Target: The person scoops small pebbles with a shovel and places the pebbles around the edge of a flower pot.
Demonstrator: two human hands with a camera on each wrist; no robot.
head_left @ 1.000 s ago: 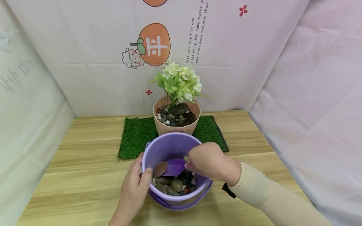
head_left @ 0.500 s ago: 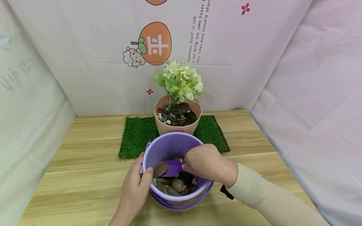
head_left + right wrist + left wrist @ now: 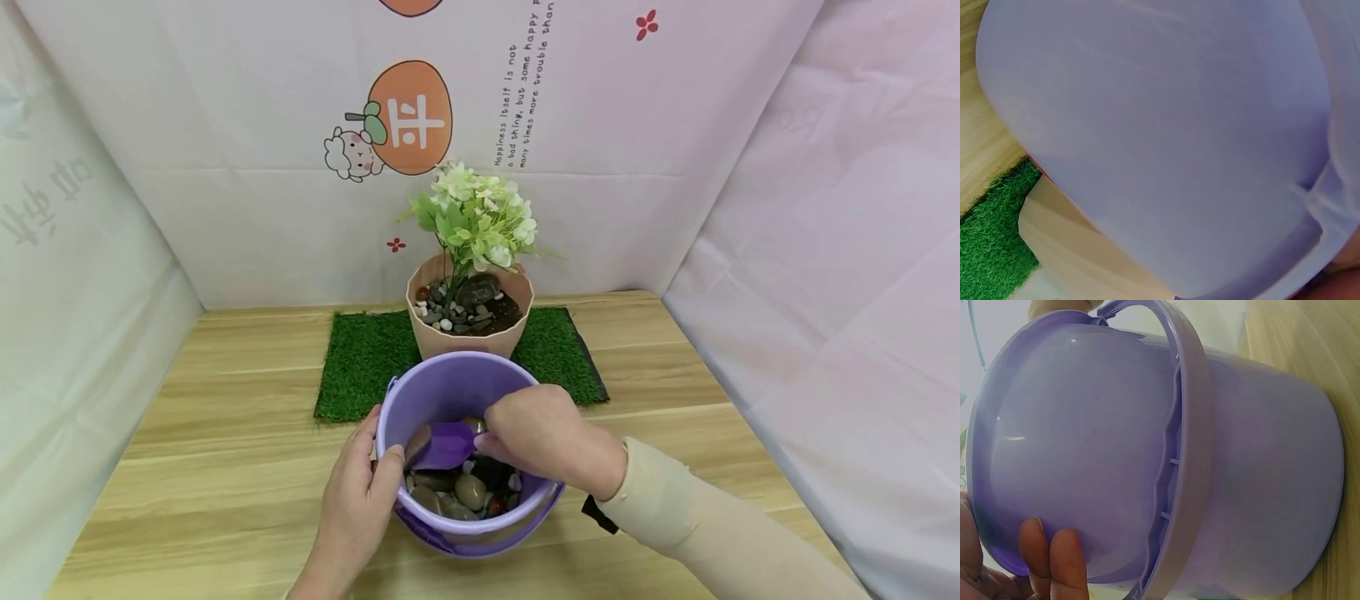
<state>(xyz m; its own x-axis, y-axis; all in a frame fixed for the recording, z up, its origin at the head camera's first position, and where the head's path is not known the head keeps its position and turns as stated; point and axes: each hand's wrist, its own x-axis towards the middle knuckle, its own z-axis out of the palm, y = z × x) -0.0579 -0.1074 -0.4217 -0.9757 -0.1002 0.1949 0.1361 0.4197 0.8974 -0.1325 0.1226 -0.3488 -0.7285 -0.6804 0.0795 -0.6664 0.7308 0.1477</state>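
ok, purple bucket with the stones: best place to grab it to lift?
Probably the bail handle: it lies folded down against the near outer wall of the purple bucket, so come from the near side and swing it up. The left hand only grips the rim, thumb inside.

A wooden table [image 3: 225, 467] carries a green grass mat [image 3: 360, 358] and a purple bucket [image 3: 450, 387].

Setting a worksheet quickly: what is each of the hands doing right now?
Left hand: grips the rim of the purple bucket, thumb inside.
Right hand: holds a purple scoop over the stones in the bucket.
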